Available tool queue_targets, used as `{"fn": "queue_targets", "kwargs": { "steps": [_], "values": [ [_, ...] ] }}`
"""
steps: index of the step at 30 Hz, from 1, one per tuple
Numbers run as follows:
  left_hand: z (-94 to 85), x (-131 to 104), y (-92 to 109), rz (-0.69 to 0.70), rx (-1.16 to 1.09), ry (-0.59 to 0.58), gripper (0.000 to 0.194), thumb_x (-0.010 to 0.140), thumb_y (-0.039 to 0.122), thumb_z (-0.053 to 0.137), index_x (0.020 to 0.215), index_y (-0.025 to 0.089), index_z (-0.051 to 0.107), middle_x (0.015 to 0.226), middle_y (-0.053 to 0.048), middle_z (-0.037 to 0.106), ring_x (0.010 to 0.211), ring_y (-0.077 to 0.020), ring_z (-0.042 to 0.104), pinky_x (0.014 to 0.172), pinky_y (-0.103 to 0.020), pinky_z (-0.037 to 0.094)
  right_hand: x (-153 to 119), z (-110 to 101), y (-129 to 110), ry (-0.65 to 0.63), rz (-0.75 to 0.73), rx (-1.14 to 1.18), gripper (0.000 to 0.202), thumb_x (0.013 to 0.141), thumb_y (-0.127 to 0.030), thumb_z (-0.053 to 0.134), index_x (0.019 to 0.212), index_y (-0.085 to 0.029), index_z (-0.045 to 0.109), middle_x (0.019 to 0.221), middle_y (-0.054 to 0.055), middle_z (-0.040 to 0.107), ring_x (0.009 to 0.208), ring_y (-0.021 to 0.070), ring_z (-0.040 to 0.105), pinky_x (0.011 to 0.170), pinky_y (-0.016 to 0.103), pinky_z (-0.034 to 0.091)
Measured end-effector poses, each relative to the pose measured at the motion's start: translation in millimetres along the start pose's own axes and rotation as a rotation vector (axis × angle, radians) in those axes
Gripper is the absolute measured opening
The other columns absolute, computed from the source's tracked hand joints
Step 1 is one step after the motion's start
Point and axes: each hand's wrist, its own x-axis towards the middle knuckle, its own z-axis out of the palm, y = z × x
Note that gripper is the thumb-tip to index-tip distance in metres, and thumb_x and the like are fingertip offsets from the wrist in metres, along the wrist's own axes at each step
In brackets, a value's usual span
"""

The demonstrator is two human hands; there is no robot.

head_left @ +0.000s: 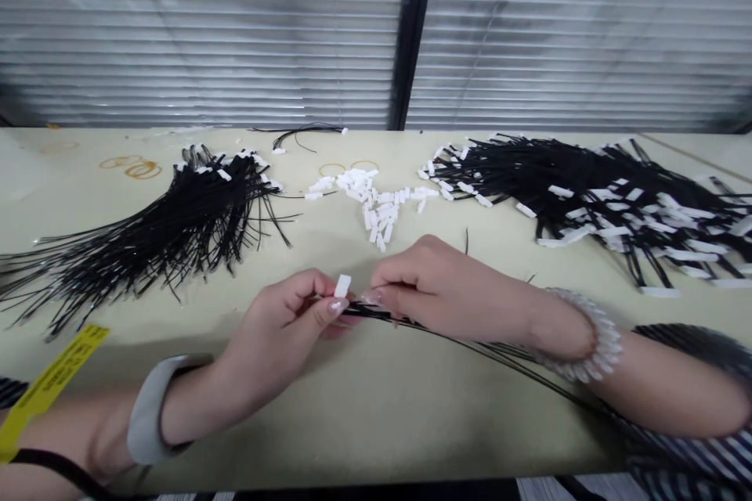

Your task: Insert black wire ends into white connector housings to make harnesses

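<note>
With my left hand (287, 322) I pinch a small white rectangular plastic connector (342, 286), near the middle of the scene, above the pale cream tabletop (388, 399). My right hand (438, 287), fingers curled, grips thin black insulated wires (369, 312) just right of it; they trail near-right. Farther off lies a scattered pile of loose white plastic pieces (381, 213), between black wire heaps left (197, 207) and right.

The connector (342, 286) is white, wires (360, 311) black, tag (56, 381) yellow, striped sleeve (693, 454) perhaps navy-and-white
</note>
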Motion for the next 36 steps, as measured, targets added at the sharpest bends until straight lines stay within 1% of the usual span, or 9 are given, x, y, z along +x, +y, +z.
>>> {"fn": "queue_targets", "kwargs": {
  "steps": [5,7,12,15,18,22,24,30,36],
  "values": [
    [1.3,0.8,2.5,-0.049,-0.038,0.001,0.017,0.078,0.031,0.051,0.069,0.017,0.052,0.063,0.003,0.058,0.059,-0.0103,0.059,0.054,-0.018,0.047,-2.5,-2.4,-4.5,0.074,-0.006,-0.058,0.03,0.085,-0.026,0.041,0.058,-0.015,0.043,0.049,-0.006,0.041,0.049,0.0041,0.034,0.049,0.019,0.025],
    [1.4,0.9,2.3,-0.05,-0.044,0.016,0.018,0.079,0.031,0.05,0.069,0.017,0.051,0.062,0.004,0.057,0.057,-0.0095,0.059,0.054,-0.018,0.046,-3.6,-4.1,-6.4,0.101,0.052,0.001,0.031,0.085,-0.028,0.039,0.058,-0.015,0.043,0.05,-0.005,0.043,0.049,0.0041,0.037,0.048,0.018,0.027],
    [0.2,2.6,0.1,-0.055,-0.125,0.016,0.019,0.081,0.032,0.05,0.069,0.016,0.049,0.062,0.005,0.053,0.055,-0.0075,0.058,0.054,-0.017,0.045,-5.5,-6.8,-6.6,-0.127,0.286,0.355,0.024,0.087,-0.031,0.033,0.089,-0.018,0.053,0.051,-0.003,0.057,0.041,0.0069,0.05,0.041,0.016,0.035],
    [0.1,3.5,-0.4,-0.069,-0.188,-0.002,0.019,0.08,0.032,0.051,0.07,0.016,0.049,0.065,0.005,0.053,0.055,-0.0074,0.059,0.054,-0.018,0.046,-5.3,-6.4,-6.3,-0.165,0.307,0.344,0.025,0.083,-0.032,0.041,0.102,-0.02,0.052,0.05,-0.004,0.057,0.039,0.0083,0.052,0.04,0.016,0.036],
    [0.5,3.1,-1.0,-0.064,-0.212,-0.015,0.018,0.08,0.031,0.051,0.07,0.016,0.049,0.065,0.004,0.055,0.056,-0.0076,0.06,0.054,-0.017,0.046,-4.9,-4.9,-7.9,-0.102,0.215,0.219,0.017,0.081,-0.029,0.044,0.085,-0.018,0.057,0.049,-0.005,0.053,0.042,0.0058,0.051,0.044,0.015,0.034],
    [0.6,1.8,-1.4,-0.038,-0.239,-0.027,0.017,0.079,0.03,0.052,0.07,0.015,0.05,0.065,0.003,0.058,0.057,-0.008,0.06,0.056,-0.018,0.047,-4.8,-2.6,-10.0,-0.024,0.053,0.036,0.026,0.082,-0.022,0.041,0.058,-0.015,0.05,0.047,-0.006,0.042,0.043,0.0025,0.036,0.045,0.016,0.026],
    [0.3,1.2,-0.8,-0.032,-0.258,-0.038,0.016,0.079,0.029,0.053,0.071,0.016,0.05,0.067,0.003,0.059,0.057,-0.0081,0.06,0.057,-0.018,0.048,-4.6,-2.0,-9.3,0.015,0.027,0.011,0.028,0.082,-0.022,0.042,0.056,-0.015,0.047,0.047,-0.006,0.038,0.045,0.0033,0.031,0.046,0.017,0.024],
    [-0.4,0.3,0.6,-0.019,-0.241,-0.052,0.017,0.078,0.028,0.054,0.068,0.016,0.049,0.066,0.003,0.058,0.061,-0.0098,0.062,0.061,-0.021,0.049,-2.7,0.0,-7.3,-0.059,0.15,0.201,0.033,0.086,-0.034,0.036,0.062,-0.015,0.048,0.046,-0.007,0.037,0.041,0.0034,0.036,0.043,0.017,0.025],
    [-0.7,0.2,-1.5,0.04,-0.183,-0.071,0.014,0.079,0.028,0.052,0.07,0.016,0.051,0.07,0.0,0.062,0.064,-0.0113,0.061,0.063,-0.023,0.049,-0.4,-0.2,-16.2,0.058,0.006,-0.025,0.023,0.08,-0.014,0.044,0.058,-0.015,0.052,0.045,-0.007,0.034,0.044,0.0031,0.028,0.048,0.019,0.022]
  ]
}}
